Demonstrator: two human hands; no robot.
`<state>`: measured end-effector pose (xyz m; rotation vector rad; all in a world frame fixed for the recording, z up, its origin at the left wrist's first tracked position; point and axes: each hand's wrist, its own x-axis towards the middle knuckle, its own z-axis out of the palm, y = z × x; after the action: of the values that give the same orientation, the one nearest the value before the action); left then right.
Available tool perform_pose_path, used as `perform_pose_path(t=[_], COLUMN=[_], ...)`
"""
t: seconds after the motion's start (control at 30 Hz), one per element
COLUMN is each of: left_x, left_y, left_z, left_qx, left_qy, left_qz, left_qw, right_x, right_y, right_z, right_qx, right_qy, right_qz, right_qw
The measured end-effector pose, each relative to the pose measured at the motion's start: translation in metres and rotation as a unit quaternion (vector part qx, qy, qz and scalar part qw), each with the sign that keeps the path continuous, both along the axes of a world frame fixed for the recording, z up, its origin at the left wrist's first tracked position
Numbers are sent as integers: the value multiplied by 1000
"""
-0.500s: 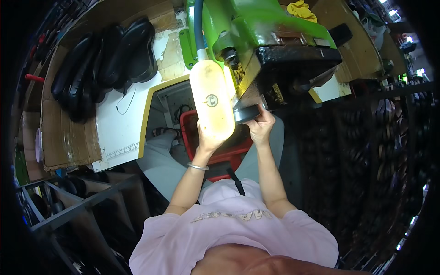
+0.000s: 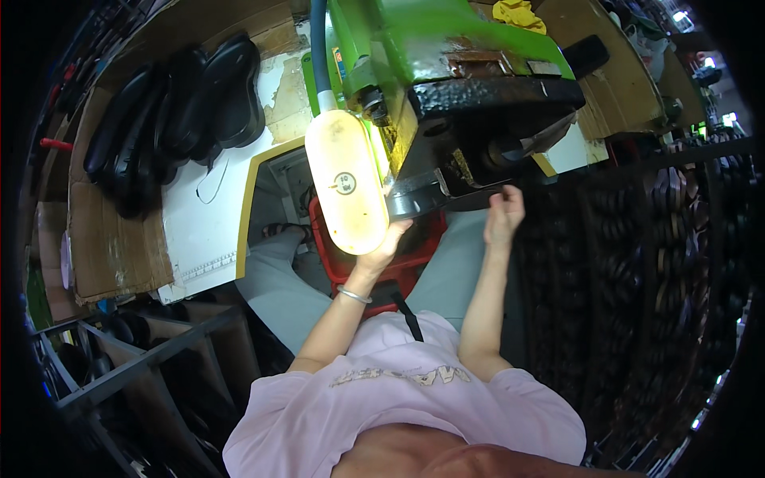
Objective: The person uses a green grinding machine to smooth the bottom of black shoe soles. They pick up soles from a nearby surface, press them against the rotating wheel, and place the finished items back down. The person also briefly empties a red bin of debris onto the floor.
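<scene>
Under the head of a green machine [image 2: 470,48], a black shoe [image 2: 416,199] lies sideways, its glossy near side lit. My left hand [image 2: 384,248] grips its left end from below, the thumb showing along the edge. A glowing, oblong work lamp [image 2: 347,185] covers most of that hand's fingers. To the right, my right hand [image 2: 504,217] is raised near the shoe's far right end, fingers loosely bent and apart, with nothing seen in them. Whether its fingertips touch the shoe I cannot tell.
Several black shoes [image 2: 211,95] lie in a cardboard box [image 2: 119,251] on the left. A white, yellow-edged tabletop [image 2: 209,215] curves around my lap. Below is a red stool [image 2: 422,239]. A metal rack [image 2: 147,350] stands lower left; shelves of shoes [image 2: 613,239] fill the right.
My right hand has let go of the shoe's near part and moved right. The shoe now reaches further right under the machine. The view has shifted slightly; my left hand keeps its grip.
</scene>
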<state>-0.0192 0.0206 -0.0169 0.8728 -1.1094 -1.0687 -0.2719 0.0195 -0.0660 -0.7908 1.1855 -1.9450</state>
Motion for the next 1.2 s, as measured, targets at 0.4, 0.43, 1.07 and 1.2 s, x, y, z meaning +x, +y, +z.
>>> perform_pose_path(t=[0.4,0.43,1.07,1.2], left_x=[83,93,109,171], left_y=[5,6,1,-113], left_z=[42,37,69,85], left_qx=[19,18,-258,-93], left_qy=[41,39,-397,-647], left_qz=[-8,3,-33,187], left_qw=[999,999,880,733], right_x=[28,38,95,6], right_y=[-7,-10,88,21], right_z=[127,122,152,177], right_qx=[-67,-61,155,106], right_qy=[294,263,-53,176], right_qz=[30,40,193,36], right_qw=[953,962,967,978])
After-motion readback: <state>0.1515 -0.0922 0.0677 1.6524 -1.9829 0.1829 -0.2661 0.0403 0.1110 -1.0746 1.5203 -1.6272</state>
